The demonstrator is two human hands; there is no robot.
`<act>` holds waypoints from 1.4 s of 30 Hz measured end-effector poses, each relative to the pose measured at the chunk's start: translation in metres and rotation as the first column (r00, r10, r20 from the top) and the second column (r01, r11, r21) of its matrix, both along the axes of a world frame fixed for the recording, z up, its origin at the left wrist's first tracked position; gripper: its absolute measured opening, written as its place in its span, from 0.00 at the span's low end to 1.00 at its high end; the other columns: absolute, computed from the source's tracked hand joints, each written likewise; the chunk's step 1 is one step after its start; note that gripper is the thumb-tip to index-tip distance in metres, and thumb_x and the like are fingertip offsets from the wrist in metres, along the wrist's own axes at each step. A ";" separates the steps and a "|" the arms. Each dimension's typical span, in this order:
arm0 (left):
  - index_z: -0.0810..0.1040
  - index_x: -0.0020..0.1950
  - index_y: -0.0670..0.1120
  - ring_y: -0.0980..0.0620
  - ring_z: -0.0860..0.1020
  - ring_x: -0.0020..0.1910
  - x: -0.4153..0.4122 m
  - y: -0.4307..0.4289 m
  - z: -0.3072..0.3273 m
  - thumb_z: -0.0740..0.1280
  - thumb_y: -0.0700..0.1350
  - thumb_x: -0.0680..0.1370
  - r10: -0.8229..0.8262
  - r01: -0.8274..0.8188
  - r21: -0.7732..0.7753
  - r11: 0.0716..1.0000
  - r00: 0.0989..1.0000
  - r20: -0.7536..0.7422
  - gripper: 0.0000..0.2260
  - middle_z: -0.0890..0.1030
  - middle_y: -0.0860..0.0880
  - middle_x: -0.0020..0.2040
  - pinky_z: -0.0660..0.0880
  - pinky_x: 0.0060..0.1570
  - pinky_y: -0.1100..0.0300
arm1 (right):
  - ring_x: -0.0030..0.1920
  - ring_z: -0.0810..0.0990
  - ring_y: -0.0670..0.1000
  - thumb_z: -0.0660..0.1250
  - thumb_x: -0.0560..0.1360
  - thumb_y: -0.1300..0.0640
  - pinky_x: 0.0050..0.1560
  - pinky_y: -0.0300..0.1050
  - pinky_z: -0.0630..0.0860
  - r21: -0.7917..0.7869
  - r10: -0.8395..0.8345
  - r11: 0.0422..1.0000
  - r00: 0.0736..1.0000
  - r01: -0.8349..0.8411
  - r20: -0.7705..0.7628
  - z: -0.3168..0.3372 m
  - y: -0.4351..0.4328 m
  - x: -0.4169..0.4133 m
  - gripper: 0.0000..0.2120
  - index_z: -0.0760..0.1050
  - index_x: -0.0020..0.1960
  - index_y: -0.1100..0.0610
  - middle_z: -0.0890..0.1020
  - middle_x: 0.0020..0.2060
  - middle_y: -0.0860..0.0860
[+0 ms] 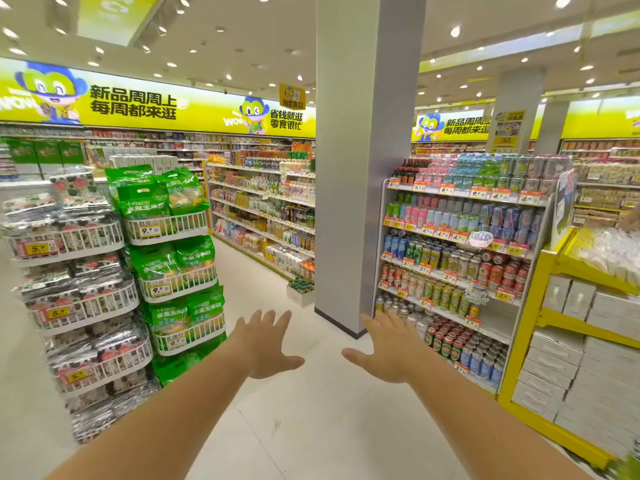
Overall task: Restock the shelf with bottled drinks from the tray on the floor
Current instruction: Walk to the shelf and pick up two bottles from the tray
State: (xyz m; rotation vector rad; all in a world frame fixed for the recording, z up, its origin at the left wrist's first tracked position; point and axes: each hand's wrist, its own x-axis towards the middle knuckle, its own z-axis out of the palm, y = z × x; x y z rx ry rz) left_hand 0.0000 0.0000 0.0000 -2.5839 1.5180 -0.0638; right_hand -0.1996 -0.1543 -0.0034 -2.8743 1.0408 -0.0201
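Both hands are held out ahead at arm's length, empty, over the pale floor of a shop aisle: the left hand [265, 344] is spread with its fingers fanned and its thumb turned inward, and the right hand [388, 348] is spread likewise, thumb pointing toward the left, nothing being gripped or pinched by either. The pose may be read as a readiness gesture made before any load is taken up, since the palms are faced down and forward and are kept well apart from all stock. Beyond the fingertips, a white tray [300, 293] of small green-capped bottles is seen set on the floor against the foot of a grey pillar [360, 168], probably left there to be close to the drinks shelf [263, 216] running along the far aisle. To the right of the pillar, a rack of cans [460, 251] is stocked row on row behind price tags. To the left, wire baskets of green corn bags [166, 220] are stacked beside packets of snacks [76, 271]. No bottle has yet been lifted; the tray must first be approached.
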 end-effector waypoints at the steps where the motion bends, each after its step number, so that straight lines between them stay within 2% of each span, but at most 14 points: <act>1: 0.42 0.80 0.51 0.41 0.50 0.78 -0.002 -0.001 -0.002 0.53 0.73 0.72 0.003 -0.003 -0.006 1.000 1.000 -0.011 0.44 0.51 0.45 0.80 0.52 0.75 0.40 | 0.80 0.44 0.58 0.47 0.73 0.25 0.78 0.61 0.44 -0.012 0.008 1.000 1.000 -0.008 -0.001 -0.001 -0.001 -0.003 0.45 0.45 0.81 0.50 0.50 0.81 0.55; 8: 0.39 0.80 0.52 0.41 0.46 0.79 -0.010 -0.028 -0.024 0.52 0.72 0.74 0.038 -0.038 -0.004 0.999 0.999 0.006 0.43 0.45 0.45 0.81 0.49 0.76 0.40 | 0.80 0.39 0.58 0.45 0.74 0.25 0.77 0.62 0.39 -0.054 0.054 0.997 0.998 -0.056 -0.037 -0.023 -0.036 -0.008 0.44 0.42 0.81 0.49 0.42 0.81 0.55; 14: 0.38 0.79 0.52 0.41 0.45 0.79 0.007 -0.061 -0.039 0.51 0.72 0.74 0.078 -0.078 0.009 0.997 0.997 -0.014 0.42 0.44 0.45 0.81 0.49 0.76 0.40 | 0.80 0.40 0.59 0.45 0.73 0.25 0.78 0.62 0.41 -0.023 0.092 0.995 0.996 -0.092 -0.011 -0.039 -0.079 0.014 0.44 0.41 0.81 0.48 0.43 0.81 0.55; 17: 0.39 0.80 0.52 0.41 0.45 0.79 0.033 -0.085 -0.045 0.51 0.72 0.74 0.089 -0.088 0.018 0.996 0.996 -0.018 0.42 0.44 0.45 0.81 0.48 0.76 0.40 | 0.80 0.40 0.58 0.40 0.69 0.22 0.78 0.61 0.43 -0.015 0.096 0.995 0.995 -0.096 -0.022 -0.046 -0.109 0.045 0.47 0.41 0.81 0.48 0.44 0.81 0.54; 21: 0.39 0.80 0.52 0.41 0.44 0.79 0.092 -0.124 -0.054 0.50 0.73 0.74 0.107 -0.107 0.003 0.994 0.993 -0.039 0.42 0.44 0.44 0.81 0.47 0.76 0.40 | 0.80 0.41 0.58 0.43 0.73 0.25 0.78 0.61 0.43 -0.010 0.103 0.995 0.995 -0.103 -0.017 -0.057 -0.153 0.105 0.44 0.41 0.81 0.49 0.45 0.81 0.54; 26: 0.39 0.79 0.52 0.40 0.47 0.79 0.184 -0.190 -0.056 0.43 0.77 0.70 0.080 -0.080 0.005 0.997 0.997 -0.018 0.45 0.45 0.44 0.81 0.51 0.75 0.40 | 0.80 0.41 0.58 0.45 0.74 0.25 0.78 0.61 0.42 -0.018 0.078 0.997 0.997 -0.078 -0.014 -0.061 -0.213 0.196 0.44 0.42 0.81 0.48 0.45 0.81 0.54; 29: 0.39 0.80 0.52 0.41 0.47 0.79 0.243 -0.237 -0.045 0.47 0.75 0.72 0.063 -0.063 0.003 0.998 0.998 -0.018 0.44 0.46 0.45 0.81 0.51 0.75 0.40 | 0.80 0.42 0.58 0.46 0.73 0.25 0.78 0.61 0.42 0.006 0.054 0.999 0.999 -0.054 0.005 -0.049 -0.252 0.253 0.44 0.43 0.81 0.48 0.46 0.81 0.53; 34: 0.41 0.80 0.52 0.41 0.50 0.78 0.327 -0.320 -0.028 0.47 0.75 0.72 0.024 -0.024 0.007 1.000 1.000 0.013 0.44 0.48 0.44 0.81 0.54 0.74 0.42 | 0.80 0.43 0.58 0.47 0.74 0.25 0.78 0.61 0.43 0.026 0.031 0.999 0.999 -0.032 0.024 -0.034 -0.320 0.341 0.43 0.44 0.81 0.48 0.48 0.81 0.54; 42: 0.41 0.80 0.52 0.41 0.49 0.79 0.468 -0.463 -0.036 0.50 0.75 0.72 0.007 -0.007 -0.012 1.000 1.000 0.003 0.44 0.48 0.44 0.80 0.53 0.74 0.40 | 0.80 0.44 0.58 0.47 0.73 0.25 0.78 0.60 0.43 0.036 0.004 0.999 1.000 -0.004 -0.003 -0.050 -0.463 0.492 0.44 0.44 0.81 0.48 0.48 0.81 0.55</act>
